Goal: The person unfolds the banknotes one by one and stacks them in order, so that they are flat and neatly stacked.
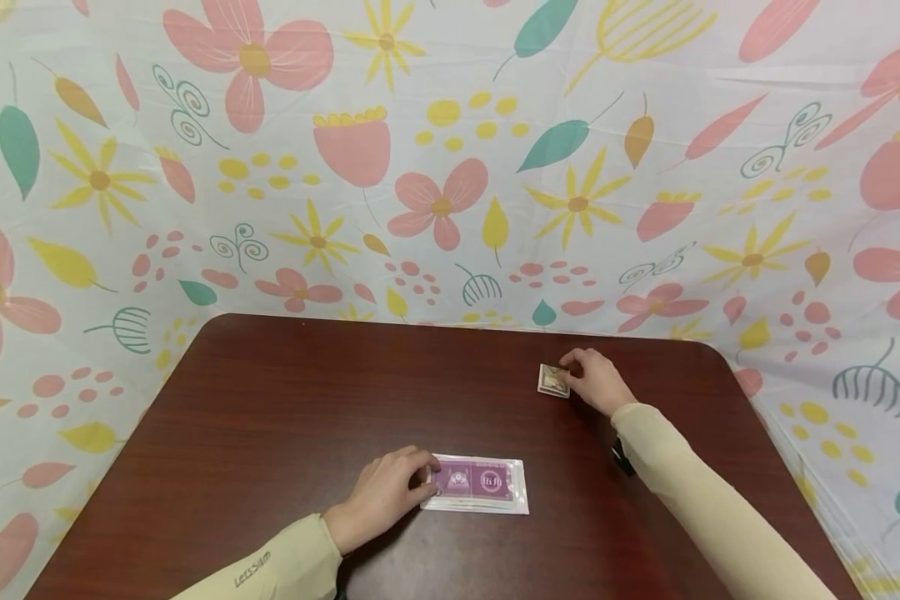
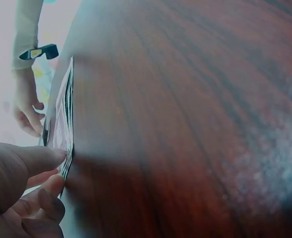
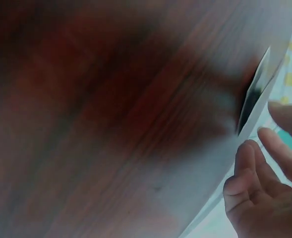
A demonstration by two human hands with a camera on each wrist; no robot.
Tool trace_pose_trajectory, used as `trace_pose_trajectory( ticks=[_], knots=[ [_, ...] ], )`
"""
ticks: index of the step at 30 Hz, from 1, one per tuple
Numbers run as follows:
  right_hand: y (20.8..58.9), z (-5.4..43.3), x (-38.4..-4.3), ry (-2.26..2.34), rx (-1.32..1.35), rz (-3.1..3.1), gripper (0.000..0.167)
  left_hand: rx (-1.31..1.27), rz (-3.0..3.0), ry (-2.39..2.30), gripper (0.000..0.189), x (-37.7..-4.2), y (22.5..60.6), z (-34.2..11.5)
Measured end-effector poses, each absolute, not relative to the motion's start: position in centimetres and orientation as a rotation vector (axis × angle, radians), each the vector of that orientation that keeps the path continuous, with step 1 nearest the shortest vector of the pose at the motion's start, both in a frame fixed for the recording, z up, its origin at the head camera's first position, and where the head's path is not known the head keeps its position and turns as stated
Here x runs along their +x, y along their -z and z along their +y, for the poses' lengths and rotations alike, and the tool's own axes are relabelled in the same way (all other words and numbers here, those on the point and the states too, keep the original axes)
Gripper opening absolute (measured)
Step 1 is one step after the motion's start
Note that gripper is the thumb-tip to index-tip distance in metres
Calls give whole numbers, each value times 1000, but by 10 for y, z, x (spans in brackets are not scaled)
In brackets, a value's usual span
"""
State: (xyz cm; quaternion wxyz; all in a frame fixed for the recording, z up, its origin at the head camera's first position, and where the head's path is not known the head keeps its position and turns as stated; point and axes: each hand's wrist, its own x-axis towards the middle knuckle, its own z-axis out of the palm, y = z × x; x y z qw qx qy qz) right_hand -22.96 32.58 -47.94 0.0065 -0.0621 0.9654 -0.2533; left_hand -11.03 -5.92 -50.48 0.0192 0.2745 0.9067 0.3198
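Observation:
Near the front middle of the table lies a flat stack of purple banknotes in clear sleeves (image 1: 474, 483). My left hand (image 1: 386, 492) pinches its left end, thumb on one face and fingertips at the edge; the left wrist view shows several thin layers (image 2: 66, 114) there. Farther back on the right is a small square picture card or stack (image 1: 552, 381), light-edged, its exact kind unclear. Beside its right edge is my right hand (image 1: 596, 379). In the right wrist view the fingers (image 3: 246, 161) are loosely bent and spread, apart from the dark-faced card (image 3: 254, 94).
Both things lie on a dark reddish-brown wooden table (image 1: 285, 400) with rounded corners. A white cloth with flower and leaf prints (image 1: 435, 125) hangs behind and along both sides. A dark wrist device (image 1: 622, 457) sits on the right forearm.

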Motion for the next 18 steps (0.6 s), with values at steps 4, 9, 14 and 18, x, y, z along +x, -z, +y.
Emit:
trace_pose_trajectory(
  ticks=[4,9,14,18],
  knots=[
    [480,324,-233,738,-212,2970,32,825,2785,-998,18,-110,506,-59],
    [476,320,-235,679,-215,2948,27,831,2791,-1008,18,-110,505,-60],
    [473,319,-237,679,-153,2917,27,856,2808,-1006,17,-111,505,-60],
    [472,322,-237,688,-86,2901,27,840,2799,-1002,17,-111,504,-60]
  ],
)
